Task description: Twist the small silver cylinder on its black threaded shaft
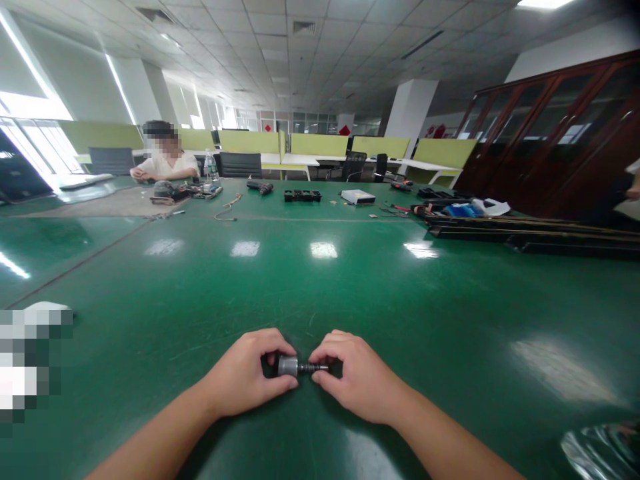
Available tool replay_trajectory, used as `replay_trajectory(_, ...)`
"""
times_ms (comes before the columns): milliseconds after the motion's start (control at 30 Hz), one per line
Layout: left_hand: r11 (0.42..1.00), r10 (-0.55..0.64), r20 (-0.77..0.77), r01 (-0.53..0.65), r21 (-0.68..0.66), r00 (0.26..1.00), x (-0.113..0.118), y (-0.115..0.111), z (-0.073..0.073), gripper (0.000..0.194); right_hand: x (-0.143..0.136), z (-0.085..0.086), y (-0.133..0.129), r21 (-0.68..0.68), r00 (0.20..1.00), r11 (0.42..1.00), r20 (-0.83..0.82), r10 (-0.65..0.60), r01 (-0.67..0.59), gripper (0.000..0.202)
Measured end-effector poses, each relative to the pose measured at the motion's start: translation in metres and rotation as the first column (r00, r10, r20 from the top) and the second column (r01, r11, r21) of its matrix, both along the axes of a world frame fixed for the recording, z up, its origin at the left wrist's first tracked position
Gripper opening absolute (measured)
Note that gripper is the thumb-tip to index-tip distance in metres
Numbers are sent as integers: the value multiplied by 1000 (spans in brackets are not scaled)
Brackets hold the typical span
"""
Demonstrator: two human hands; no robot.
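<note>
A small motor (289,366) lies on its side just above the green table, its silver cylindrical body toward the left. From its right end sticks a thin, dark, ridged shaft (306,367) with a bright tip. My left hand (243,373) is closed round the body, thumb at the near side and fingers at the far side. On the shaft, the thumb and curled fingers of my right hand (363,380) close in from both sides. Whether those right fingertips press firmly on it is hard to see. The hands are a small gap apart.
The green table (200,287) stretches far ahead. A power drill (260,188), a black part (303,195) and a white box (357,197) lie at its back. Long black strips (525,233) lie on the right. A person (167,157) sits at the far left. Clear plastic (603,450) is at lower right.
</note>
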State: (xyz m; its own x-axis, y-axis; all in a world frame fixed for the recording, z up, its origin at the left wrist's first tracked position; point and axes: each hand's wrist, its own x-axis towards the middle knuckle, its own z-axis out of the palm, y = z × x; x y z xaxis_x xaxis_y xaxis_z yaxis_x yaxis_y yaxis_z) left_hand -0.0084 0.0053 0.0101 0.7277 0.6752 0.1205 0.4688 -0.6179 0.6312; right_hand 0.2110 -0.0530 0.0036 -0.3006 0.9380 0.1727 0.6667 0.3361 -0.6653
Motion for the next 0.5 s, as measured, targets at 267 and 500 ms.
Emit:
replay_trajectory(267,1000,1,-10,-1,-6,1000,-1,-1,-1,21,3,-3,1,11,1000,1000,17,-4,3,11)
replay_trajectory(500,1000,3,-8,-3,-11,1000,0,1,0,21,6,-2,1,5,1000,1000,26,-9,9,12)
